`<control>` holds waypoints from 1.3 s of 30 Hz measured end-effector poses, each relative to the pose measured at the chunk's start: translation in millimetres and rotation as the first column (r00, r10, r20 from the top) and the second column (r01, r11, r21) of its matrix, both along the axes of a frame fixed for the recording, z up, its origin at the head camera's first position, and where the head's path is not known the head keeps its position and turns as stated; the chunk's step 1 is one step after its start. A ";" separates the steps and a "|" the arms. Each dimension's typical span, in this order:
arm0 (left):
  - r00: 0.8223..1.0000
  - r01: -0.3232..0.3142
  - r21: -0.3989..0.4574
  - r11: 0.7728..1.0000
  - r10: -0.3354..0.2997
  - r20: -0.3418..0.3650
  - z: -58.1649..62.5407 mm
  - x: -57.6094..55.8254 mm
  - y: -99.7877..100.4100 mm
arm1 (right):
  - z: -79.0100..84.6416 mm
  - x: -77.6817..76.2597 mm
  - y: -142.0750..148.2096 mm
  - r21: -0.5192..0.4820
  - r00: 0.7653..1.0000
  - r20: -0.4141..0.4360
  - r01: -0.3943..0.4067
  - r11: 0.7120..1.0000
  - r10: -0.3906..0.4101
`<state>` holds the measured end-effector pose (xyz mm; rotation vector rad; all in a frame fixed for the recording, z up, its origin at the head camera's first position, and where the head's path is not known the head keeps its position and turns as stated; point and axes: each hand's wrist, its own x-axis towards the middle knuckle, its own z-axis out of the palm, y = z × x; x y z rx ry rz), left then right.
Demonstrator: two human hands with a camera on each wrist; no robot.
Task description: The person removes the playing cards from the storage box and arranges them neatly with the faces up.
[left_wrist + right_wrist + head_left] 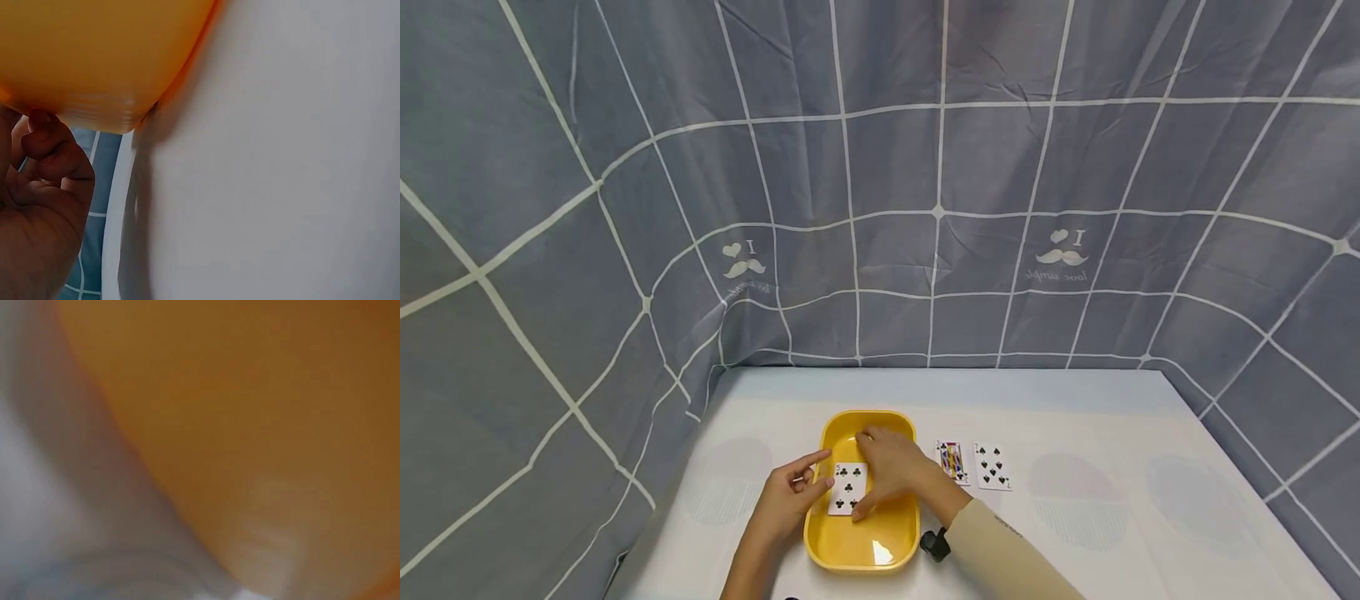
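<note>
A white playing card with black club pips lies face up within the yellow basin. My left hand grips the basin's left side, thumb over the rim close to the card. In the left wrist view, curled fingers of the left hand touch the outer wall of the basin. Reaching in over the right rim, my right hand has its fingers spread, with the thumb at the card's lower right corner. Only the basin shows in the blurred right wrist view; the right hand is out of sight there.
Right of the basin, a picture card and a card with spade pips lie face up on the white tabletop. A black device is by the right wrist. Grey curtains with white lines surround the table.
</note>
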<state>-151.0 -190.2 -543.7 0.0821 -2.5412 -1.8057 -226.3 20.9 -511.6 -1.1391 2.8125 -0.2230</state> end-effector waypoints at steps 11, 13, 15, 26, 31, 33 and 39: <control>1.000 0.001 0.005 1.000 -0.001 -0.009 3.2 -0.8 3.6 | 0.0 1.2 -8.4 0.108 1.000 -0.008 -0.011 0.994 0.012; 1.000 -0.004 0.002 1.000 0.004 -0.010 3.8 -0.1 3.9 | 0.2 2.1 -8.3 0.105 1.000 -0.010 -0.013 0.994 0.014; 1.000 -0.009 -0.003 1.000 0.009 -0.013 4.6 0.9 4.2 | -0.2 3.2 -8.4 0.103 1.000 -0.010 -0.017 0.995 0.018; 0.999 -0.035 -0.047 0.998 0.034 -0.021 8.9 1.7 6.3 | 5.4 7.2 -3.9 0.110 0.999 -0.031 -0.026 0.994 0.029; 0.998 -0.054 -0.053 0.997 0.054 -0.012 10.6 -0.1 6.5 | 13.8 7.1 5.8 -0.003 0.997 -0.066 -0.038 0.999 0.037; 0.998 -0.057 -0.058 0.997 0.057 -0.012 9.7 -0.6 6.7 | 16.6 8.0 13.1 -0.049 0.996 -0.081 -0.048 0.998 0.044; 0.998 -0.054 -0.093 0.994 0.051 -0.034 4.4 -1.8 10.4 | 26.3 8.4 48.5 -0.172 0.998 -0.062 0.002 0.985 -0.013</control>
